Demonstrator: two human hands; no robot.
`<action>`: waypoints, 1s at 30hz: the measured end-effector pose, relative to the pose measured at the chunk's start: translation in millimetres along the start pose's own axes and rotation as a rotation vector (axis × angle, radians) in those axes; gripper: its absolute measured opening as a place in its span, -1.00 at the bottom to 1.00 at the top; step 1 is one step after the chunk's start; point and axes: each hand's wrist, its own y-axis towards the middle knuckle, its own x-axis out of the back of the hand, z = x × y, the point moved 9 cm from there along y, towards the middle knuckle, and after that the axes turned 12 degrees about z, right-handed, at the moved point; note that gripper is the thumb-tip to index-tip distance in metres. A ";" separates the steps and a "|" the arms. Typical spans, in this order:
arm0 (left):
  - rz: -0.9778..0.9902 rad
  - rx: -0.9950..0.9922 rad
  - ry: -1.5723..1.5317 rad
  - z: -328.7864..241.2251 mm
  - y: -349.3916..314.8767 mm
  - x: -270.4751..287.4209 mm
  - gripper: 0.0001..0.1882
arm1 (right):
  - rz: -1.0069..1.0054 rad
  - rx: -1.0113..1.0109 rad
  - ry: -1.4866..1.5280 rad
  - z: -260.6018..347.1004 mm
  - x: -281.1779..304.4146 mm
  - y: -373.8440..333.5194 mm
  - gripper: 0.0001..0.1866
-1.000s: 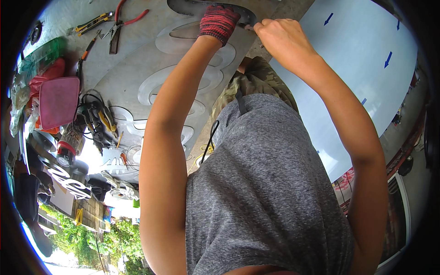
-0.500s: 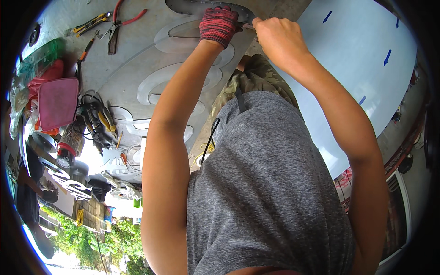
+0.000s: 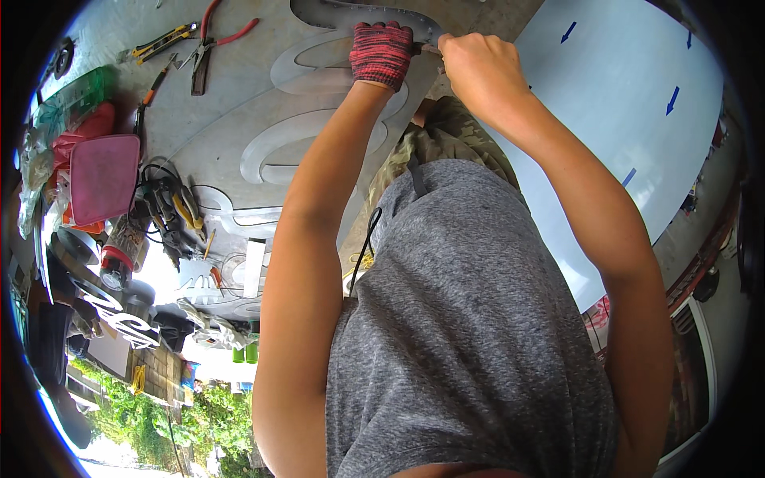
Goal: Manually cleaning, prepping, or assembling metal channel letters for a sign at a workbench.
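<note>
My left hand [image 3: 382,56], in a red and black knit glove, is closed with its fingers curled at the rim of a curved metal letter shape [image 3: 362,14] with a raised edge. Bare and closed, my right hand [image 3: 482,68] is just to the right of it. A thin, short piece [image 3: 431,49] spans the gap between the two hands; its kind is too small to tell. What lies inside each fist is hidden. Below my left hand, flat cut-metal lettering [image 3: 275,151] lies on the grey work table [image 3: 207,135].
At the table's far left lie red-handled pliers [image 3: 207,44], yellow cutters [image 3: 166,40] and an orange-handled tool [image 3: 151,92]. Nearer are a pink lid [image 3: 103,179] and black power tools [image 3: 166,207]. A pale blue sheet with arrows [image 3: 613,135] stands right. Another person's arm [image 3: 52,334] shows far left.
My left forearm and elbow have swung a little to the right, uncovering more of the lettering and a pale strip. Both hands stay close together, the left slightly lower.
</note>
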 end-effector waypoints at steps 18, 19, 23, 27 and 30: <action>0.102 -0.028 0.140 22.6 4.7 2.4 -0.78 | 0.046 0.257 -0.031 14.7 28.0 -99.3 -0.80; 0.118 -0.029 0.137 21.6 7.1 1.9 -0.79 | 0.073 0.271 0.067 9.0 7.0 -101.5 -0.66; 0.132 -0.040 0.139 18.7 11.0 2.9 -0.82 | 0.011 0.348 0.287 -2.4 -91.3 -93.3 -0.54; 0.150 -0.025 0.211 20.3 11.3 -0.5 -0.81 | -0.109 0.450 0.378 -5.0 -144.3 -81.6 -0.41; 0.175 -0.015 0.230 24.2 10.9 -6.4 -0.78 | -0.203 0.515 0.400 -6.1 -160.4 -70.3 -0.40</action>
